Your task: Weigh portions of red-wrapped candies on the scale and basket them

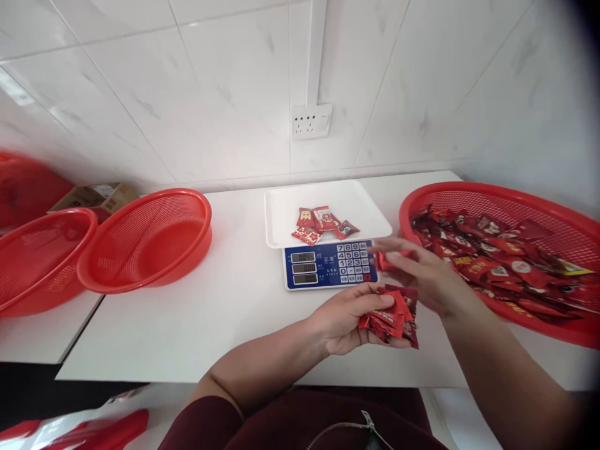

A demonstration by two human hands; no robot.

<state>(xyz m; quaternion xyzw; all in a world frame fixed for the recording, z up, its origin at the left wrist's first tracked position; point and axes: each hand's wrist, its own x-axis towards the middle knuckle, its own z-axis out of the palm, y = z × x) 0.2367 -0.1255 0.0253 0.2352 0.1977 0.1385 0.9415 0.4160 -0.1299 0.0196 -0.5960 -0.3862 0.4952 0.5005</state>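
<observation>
My left hand [356, 315] is closed around a bunch of small red packets [391, 319], the thumb pressing on top of them. Just beyond it my right hand [417, 269], a little blurred, holds a red packet [387, 259] at its fingertips, near the keypad's right edge. Behind the hands stands a digital scale [328, 265] with a blue front panel and lit number displays. On its white tray [281, 219] lie several red packets [323, 219] in a loose group. To the right, a red basket [492, 190] holds a heap of similar red packets [497, 256].
Two red plastic baskets, one round [154, 244] and one at the far left [47, 262], stand on the white table [187, 331]. A cardboard box [98, 197] sits behind them. On the tiled wall is a power socket [310, 122].
</observation>
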